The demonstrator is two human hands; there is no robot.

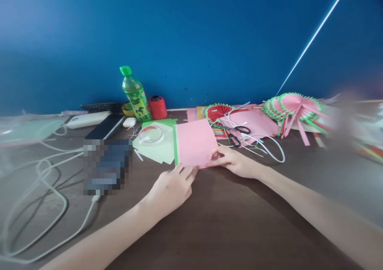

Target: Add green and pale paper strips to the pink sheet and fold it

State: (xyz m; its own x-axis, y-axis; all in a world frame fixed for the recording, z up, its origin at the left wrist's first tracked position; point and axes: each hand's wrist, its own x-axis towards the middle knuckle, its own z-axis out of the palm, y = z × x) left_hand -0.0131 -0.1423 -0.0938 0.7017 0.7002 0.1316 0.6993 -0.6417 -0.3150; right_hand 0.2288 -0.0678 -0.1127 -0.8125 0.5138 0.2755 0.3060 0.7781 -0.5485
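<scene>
A pink paper sheet [196, 142] with a green strip along its left edge lies flat on the dark brown table [227, 222]. My left hand [172, 188] pinches the sheet's near left corner, fingers closed on the edge. At the near right corner, my right hand [236, 161] grips the paper between thumb and fingers. Both forearms reach in from the bottom of the view.
Light green paper [155, 146] with a tape roll [151, 135] lies left of the sheet. Scissors [236, 133], pink paper and white strips lie behind it, folded paper fans [291, 106] at right. A green bottle [136, 94], red thread spool [158, 107], phone and white cables sit at left.
</scene>
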